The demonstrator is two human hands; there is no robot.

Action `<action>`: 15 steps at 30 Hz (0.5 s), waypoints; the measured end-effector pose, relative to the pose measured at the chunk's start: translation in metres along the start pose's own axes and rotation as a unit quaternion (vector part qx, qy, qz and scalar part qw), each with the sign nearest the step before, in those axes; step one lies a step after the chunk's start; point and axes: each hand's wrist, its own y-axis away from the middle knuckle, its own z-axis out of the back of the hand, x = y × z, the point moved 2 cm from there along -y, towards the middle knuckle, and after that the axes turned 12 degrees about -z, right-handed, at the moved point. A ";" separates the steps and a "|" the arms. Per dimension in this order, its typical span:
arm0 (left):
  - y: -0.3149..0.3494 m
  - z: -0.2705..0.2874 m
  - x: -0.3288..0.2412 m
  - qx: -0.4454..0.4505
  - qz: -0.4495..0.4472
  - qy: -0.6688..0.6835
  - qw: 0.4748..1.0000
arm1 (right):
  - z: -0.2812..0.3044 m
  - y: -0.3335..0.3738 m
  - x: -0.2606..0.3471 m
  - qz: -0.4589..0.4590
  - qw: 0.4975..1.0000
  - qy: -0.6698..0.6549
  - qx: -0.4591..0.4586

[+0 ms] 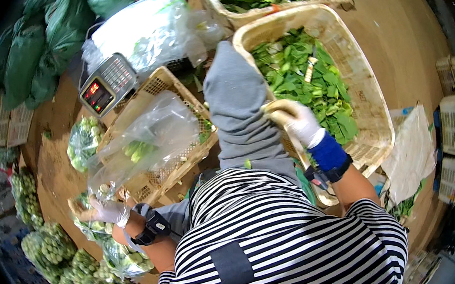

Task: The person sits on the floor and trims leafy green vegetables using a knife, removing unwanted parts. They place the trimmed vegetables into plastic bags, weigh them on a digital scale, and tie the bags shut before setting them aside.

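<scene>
Curling beside the cream crate, your white-gloved right hand hides any hold; your gloved left hand, grip unclear, is near the clear plastic bag across the tan lattice basket, perhaps for support.
</scene>
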 end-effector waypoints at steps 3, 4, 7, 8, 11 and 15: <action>0.014 -0.083 -0.097 0.200 0.008 0.197 0.960 | 0.083 0.025 -0.101 -0.148 0.965 0.128 -0.175; 0.028 -0.110 -0.124 0.264 0.031 0.251 0.931 | 0.098 0.028 -0.125 -0.207 0.949 0.162 -0.172; 0.082 -0.174 -0.167 0.478 0.099 0.372 0.789 | 0.116 0.029 -0.196 -0.276 0.914 0.262 -0.140; 0.104 -0.193 -0.180 0.529 0.179 0.408 0.722 | 0.113 0.021 -0.199 -0.229 0.921 0.283 -0.140; 0.172 -0.250 -0.186 0.562 0.404 0.573 0.439 | 0.085 -0.022 -0.172 -0.165 0.900 0.390 -0.101; 0.233 -0.294 -0.158 0.548 0.534 0.495 0.412 | 0.039 -0.091 -0.171 -0.106 0.819 0.563 -0.028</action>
